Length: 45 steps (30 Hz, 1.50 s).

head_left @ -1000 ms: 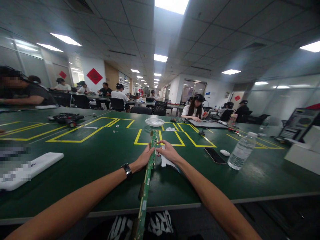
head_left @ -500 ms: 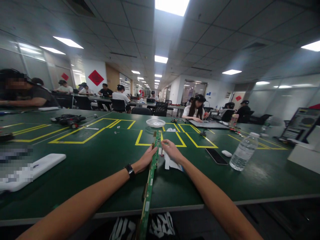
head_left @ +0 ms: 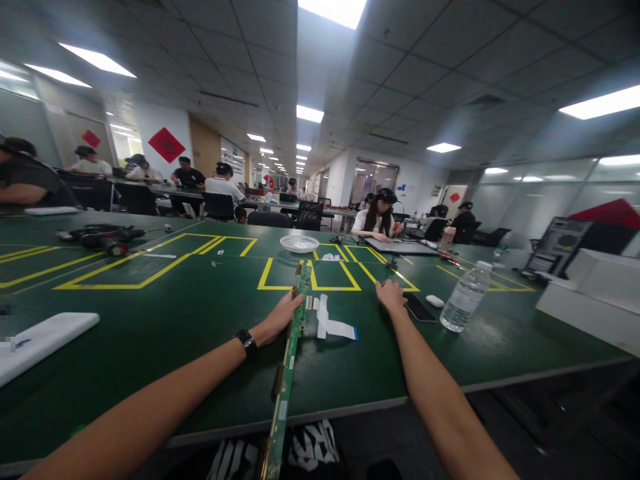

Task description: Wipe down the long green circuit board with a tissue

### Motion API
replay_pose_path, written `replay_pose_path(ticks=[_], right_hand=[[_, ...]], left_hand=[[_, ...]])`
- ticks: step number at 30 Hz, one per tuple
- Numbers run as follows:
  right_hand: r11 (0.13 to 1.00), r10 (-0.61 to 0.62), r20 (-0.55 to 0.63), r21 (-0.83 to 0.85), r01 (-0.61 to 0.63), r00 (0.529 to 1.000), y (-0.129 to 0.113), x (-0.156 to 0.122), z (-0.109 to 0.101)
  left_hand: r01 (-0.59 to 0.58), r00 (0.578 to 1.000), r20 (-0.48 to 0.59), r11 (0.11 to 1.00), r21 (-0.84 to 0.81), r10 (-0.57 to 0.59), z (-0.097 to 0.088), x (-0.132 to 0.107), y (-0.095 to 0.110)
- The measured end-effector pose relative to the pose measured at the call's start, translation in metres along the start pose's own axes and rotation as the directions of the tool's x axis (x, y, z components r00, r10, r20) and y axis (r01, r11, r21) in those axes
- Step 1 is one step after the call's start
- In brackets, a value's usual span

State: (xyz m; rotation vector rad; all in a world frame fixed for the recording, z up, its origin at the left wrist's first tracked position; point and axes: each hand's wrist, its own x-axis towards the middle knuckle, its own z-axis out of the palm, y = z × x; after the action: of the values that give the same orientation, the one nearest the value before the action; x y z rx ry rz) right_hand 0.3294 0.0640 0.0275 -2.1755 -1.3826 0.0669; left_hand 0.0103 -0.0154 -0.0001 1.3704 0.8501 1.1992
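- One white case [head_left: 50,343] lies flat on the green table [head_left: 170,327] at the lower left of the frame, cut by the left edge.
- One clump of dark gear [head_left: 103,237] with a red part sits above it, at the middle left; its separate pieces are too blurred to count.
- One left hand [head_left: 280,317], with one wristwatch [head_left: 245,341], at the centre: the forearm slants up from the lower left corner, the thumb lies over the board and the fingers curl under, clamped on it.
- One long, narrow circuit board [head_left: 287,383] runs from the centre down to the bottom edge, leaning slightly, its top end farther right.
- One clear round dish [head_left: 299,244] stands above the board's top end.
- One white ribbon cable [head_left: 340,329] with a blue tip juts from the board's right edge.
- White scraps [head_left: 331,257], too small to count, lie right of the dish.
- One right hand [head_left: 391,293], right of centre: the forearm rises from the lower right, fingers bent and close to the tabletop; whether they pinch anything I cannot tell.
- One phone [head_left: 420,308] and one small white pod [head_left: 435,301] lie just beside that hand.
- One large water bottle [head_left: 466,298] stands at the middle right.
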Motion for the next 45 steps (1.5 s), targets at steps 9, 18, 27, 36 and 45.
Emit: replay_pose_path(ticks=[9, 18, 27, 36, 45], right_hand=[[0.999, 0.032, -0.004, 0.025, -0.031, 0.999, 0.005, 0.001, -0.004], [0.671, -0.692, 0.050, 0.412, 0.616, 0.720, -0.075, -0.050, 0.017], [0.469, -0.850, 0.241, 0.750, 0.466, 0.468, -0.105, -0.110, 0.043], [0.586, -0.716, 0.298, 0.748, 0.310, 0.632, -0.099, -0.091, 0.053], [0.771, -0.540, 0.389, 0.586, 0.252, 0.747, -0.089, -0.078, 0.044]], left_hand=[[0.009, 1.000, 0.011, 1.000, 0.013, -0.009, -0.002, 0.001, -0.003], [0.000, 1.000, 0.005, 1.000, 0.029, 0.000, 0.001, 0.002, -0.001], [-0.013, 0.998, -0.061, 1.000, 0.021, 0.014, 0.001, 0.005, -0.005], [-0.056, 0.979, -0.175, 0.965, 0.258, 0.104, -0.005, 0.008, -0.003], [-0.375, 0.925, 0.308, 0.392, 0.840, 0.223, -0.011, 0.001, -0.006]])
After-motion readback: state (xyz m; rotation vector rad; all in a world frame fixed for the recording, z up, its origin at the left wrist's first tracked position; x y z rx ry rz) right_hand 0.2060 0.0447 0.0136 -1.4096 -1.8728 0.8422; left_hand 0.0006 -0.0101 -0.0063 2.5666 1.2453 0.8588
